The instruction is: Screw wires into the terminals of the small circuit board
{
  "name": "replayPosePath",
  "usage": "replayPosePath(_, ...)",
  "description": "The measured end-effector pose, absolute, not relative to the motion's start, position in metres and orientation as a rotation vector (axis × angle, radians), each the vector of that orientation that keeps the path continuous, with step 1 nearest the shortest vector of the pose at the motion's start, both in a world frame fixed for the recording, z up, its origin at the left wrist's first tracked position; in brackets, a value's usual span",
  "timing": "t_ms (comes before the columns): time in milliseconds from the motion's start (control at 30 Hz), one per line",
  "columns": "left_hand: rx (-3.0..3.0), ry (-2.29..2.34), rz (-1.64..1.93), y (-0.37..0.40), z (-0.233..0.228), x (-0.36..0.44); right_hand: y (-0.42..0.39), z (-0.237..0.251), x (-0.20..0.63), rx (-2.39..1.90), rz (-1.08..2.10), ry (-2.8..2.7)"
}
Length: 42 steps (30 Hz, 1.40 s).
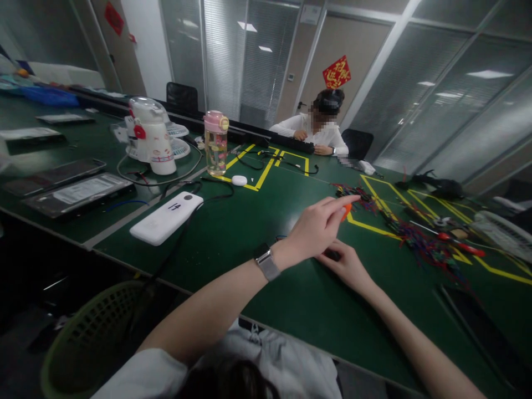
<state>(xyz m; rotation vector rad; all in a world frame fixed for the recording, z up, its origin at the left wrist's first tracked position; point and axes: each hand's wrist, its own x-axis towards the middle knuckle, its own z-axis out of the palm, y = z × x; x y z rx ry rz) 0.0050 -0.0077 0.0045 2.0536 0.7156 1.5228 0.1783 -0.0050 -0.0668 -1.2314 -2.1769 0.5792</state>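
So I'm watching this through the head cam, and the left hand (316, 230), the one with the mesh-band watch (267, 262), looks pinched on a small orange piece (346, 211) at its fingertips. Most of it is hidden behind the fingers, so I can't say what it belongs to. The index finger lies out straight over the top, which I'd guess is for steering or pressing down.

The right hand (347, 267) sits low and half curled on the green tabletop (257, 277), just below the left. My read is it's bracing something from underneath, but the gap between thumb and fingers is just dark to me, so I honestly can't tell if it's gripping anything.

The colored wires (424, 241) and a red-handled screwdriver (467, 247) lie off to the right, probably kept within easy reach. Yellow tape (374, 226) seems to mark out work zones. The white power bank (166, 219) marked "14" and the pink-lidded bottle (216, 147) are over left, I'd guess to keep them out of the way.
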Motion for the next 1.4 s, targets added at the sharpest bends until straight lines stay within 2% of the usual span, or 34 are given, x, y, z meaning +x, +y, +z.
replayPosePath(767, 2.048, 0.56, 1.487, -0.0039, 0.0062, 0.0041, -0.005, -0.0653, 0.1758, -1.175, 0.525, -2.161)
replayPosePath(1067, 2.122, 0.751, 1.669, -0.0046, 0.0041, 0.0061, -0.0047, -0.0657, 0.1743, -1.179, 0.52, -2.138)
replayPosePath(1400, 2.171, 0.579, 1.49, -0.006, 0.0078, 0.0026, -0.0036, -0.0657, 0.1754, -1.172, 0.511, -2.172)
